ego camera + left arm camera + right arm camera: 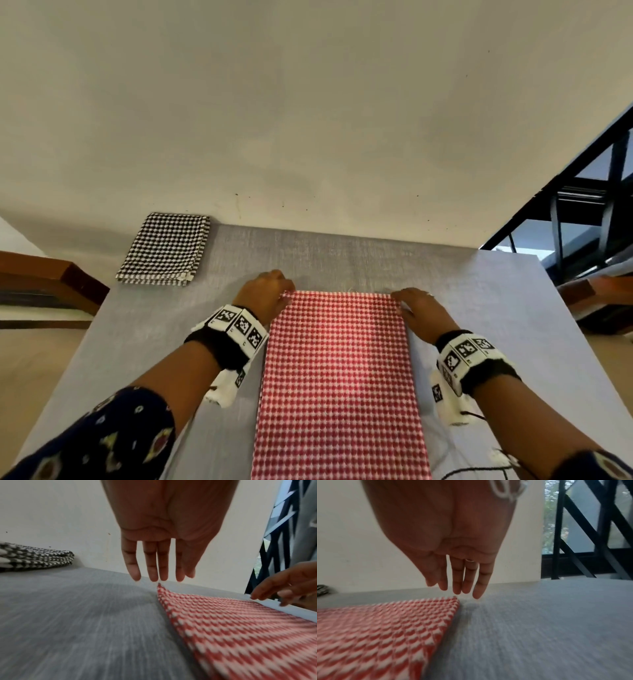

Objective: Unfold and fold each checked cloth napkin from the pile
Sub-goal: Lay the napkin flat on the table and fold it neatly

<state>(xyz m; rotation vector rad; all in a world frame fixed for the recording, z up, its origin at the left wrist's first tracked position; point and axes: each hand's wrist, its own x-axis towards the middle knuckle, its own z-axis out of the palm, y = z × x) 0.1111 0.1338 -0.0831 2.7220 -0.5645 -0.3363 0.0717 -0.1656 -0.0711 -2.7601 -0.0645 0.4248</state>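
A red-and-white checked napkin (339, 377) lies flat as a long strip down the middle of the grey table (479, 308). My left hand (270, 291) hovers at its far left corner (159, 586), fingers straight and pointing down, holding nothing. My right hand (416, 303) hovers at the far right corner (453, 600) in the same way, fingers (465, 580) straight and just above the cloth. A folded black-and-white checked napkin (166, 250) lies at the table's far left by the wall; its folded edge (34, 559) shows in the left wrist view.
A cream wall (308, 120) stands right behind the table's far edge. A dark window grille (582, 205) is at the far right. Brown wooden furniture (44, 281) sits off the table's left side. Bare grey surface lies on both sides of the red napkin.
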